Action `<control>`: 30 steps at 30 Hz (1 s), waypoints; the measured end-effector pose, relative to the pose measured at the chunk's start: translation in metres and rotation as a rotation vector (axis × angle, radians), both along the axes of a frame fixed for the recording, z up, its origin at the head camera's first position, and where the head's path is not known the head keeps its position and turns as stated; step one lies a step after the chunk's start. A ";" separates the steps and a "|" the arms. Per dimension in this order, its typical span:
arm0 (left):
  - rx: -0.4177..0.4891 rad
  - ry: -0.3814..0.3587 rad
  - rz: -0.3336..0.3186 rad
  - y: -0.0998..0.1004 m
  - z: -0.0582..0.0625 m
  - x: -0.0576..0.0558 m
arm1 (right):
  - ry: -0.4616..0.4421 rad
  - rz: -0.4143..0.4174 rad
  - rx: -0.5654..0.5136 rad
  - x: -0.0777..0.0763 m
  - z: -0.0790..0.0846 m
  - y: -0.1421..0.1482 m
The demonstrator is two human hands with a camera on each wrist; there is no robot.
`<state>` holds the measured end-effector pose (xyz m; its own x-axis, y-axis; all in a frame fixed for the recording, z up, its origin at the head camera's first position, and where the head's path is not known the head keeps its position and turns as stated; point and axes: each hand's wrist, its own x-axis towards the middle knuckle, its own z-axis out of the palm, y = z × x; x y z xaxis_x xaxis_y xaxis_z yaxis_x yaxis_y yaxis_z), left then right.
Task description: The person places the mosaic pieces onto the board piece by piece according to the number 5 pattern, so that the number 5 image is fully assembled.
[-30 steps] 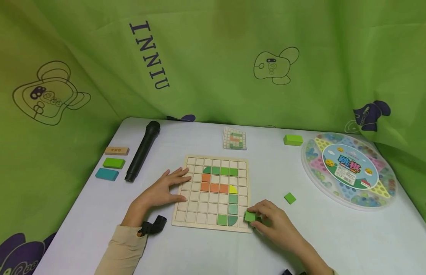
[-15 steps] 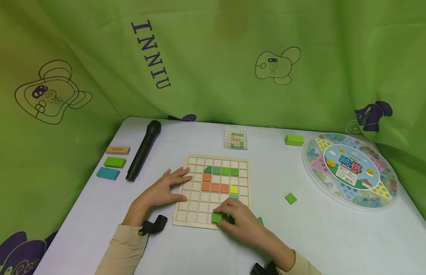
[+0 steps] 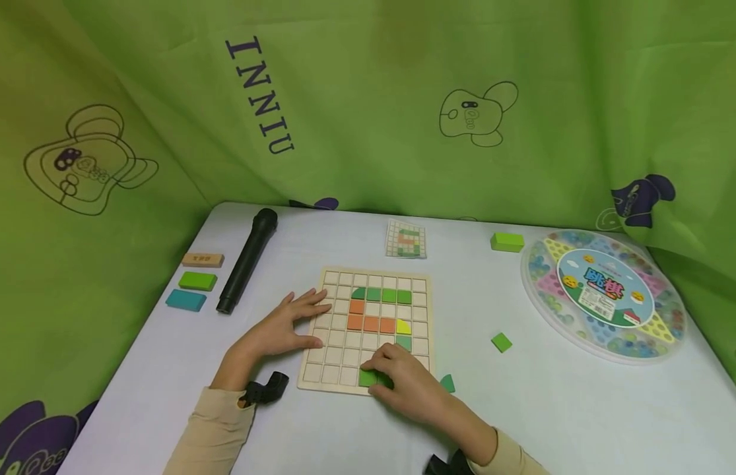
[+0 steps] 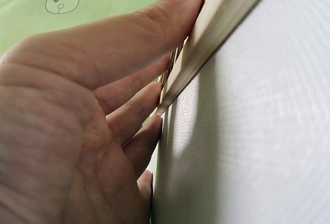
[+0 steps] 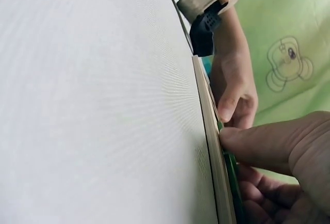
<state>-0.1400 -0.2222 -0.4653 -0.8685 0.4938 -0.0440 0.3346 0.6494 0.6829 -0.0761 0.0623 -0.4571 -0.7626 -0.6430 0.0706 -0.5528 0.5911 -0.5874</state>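
Note:
A wooden grid board [image 3: 334, 356] lies on the white table, with orange, green and yellow tiles set in its cells. My left hand [image 3: 278, 326] rests at the board's left side, fingers spread, thumb and fingertips on its edge. In the left wrist view the thumb [image 4: 170, 15] presses on the wooden rim. My right hand [image 3: 406, 382] is over the bottom row, pinching a green square tile [image 3: 367, 378] between thumb and fingers, low at the board. Its palm hides the lower right cells. In the right wrist view the thumb [image 5: 242, 141] is close against the board's edge.
A green quarter-round tile [image 3: 447, 383] and a green square tile [image 3: 501, 342] lie right of the board. Behind it is a pattern card [image 3: 406, 239]. A black microphone [image 3: 247, 260] and several blocks lie left; a green block [image 3: 507, 242] and round game box [image 3: 605, 297] stand right.
My right hand has moved left from beside the board to its bottom row with the green square tile, then slightly further left and down. The left hand has stayed put.

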 end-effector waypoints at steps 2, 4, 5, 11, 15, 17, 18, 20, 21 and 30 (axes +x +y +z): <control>0.004 -0.005 0.000 0.000 -0.001 0.001 | -0.003 -0.005 -0.008 0.000 0.001 0.002; 0.003 -0.007 -0.002 0.000 -0.001 0.001 | -0.001 -0.020 -0.032 0.001 0.004 0.007; 0.003 -0.007 -0.003 0.000 -0.001 0.002 | 0.005 -0.029 -0.044 0.001 0.005 0.010; 0.003 -0.007 -0.005 0.000 0.000 0.001 | 0.045 -0.085 -0.097 0.007 0.011 0.045; 0.000 -0.004 -0.003 0.000 0.001 0.001 | 0.080 -0.140 -0.091 0.013 0.007 0.072; -0.001 -0.005 -0.002 0.000 0.002 0.000 | 0.088 -0.179 -0.090 0.016 0.005 0.083; -0.004 -0.005 -0.001 -0.001 0.002 0.000 | 0.092 -0.199 -0.088 0.017 0.004 0.089; -0.004 -0.006 0.000 -0.001 0.003 0.000 | 0.079 -0.242 -0.081 0.019 0.002 0.097; -0.003 -0.007 0.001 -0.001 0.003 0.000 | 0.063 -0.260 -0.076 0.020 0.002 0.100; -0.002 -0.008 -0.002 0.000 0.001 0.000 | 0.005 -0.308 -0.053 0.021 -0.003 0.107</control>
<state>-0.1401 -0.2226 -0.4639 -0.8671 0.4954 -0.0516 0.3306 0.6500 0.6843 -0.0554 0.1695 -0.4597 -0.9204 -0.3774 0.1019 -0.3556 0.7000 -0.6194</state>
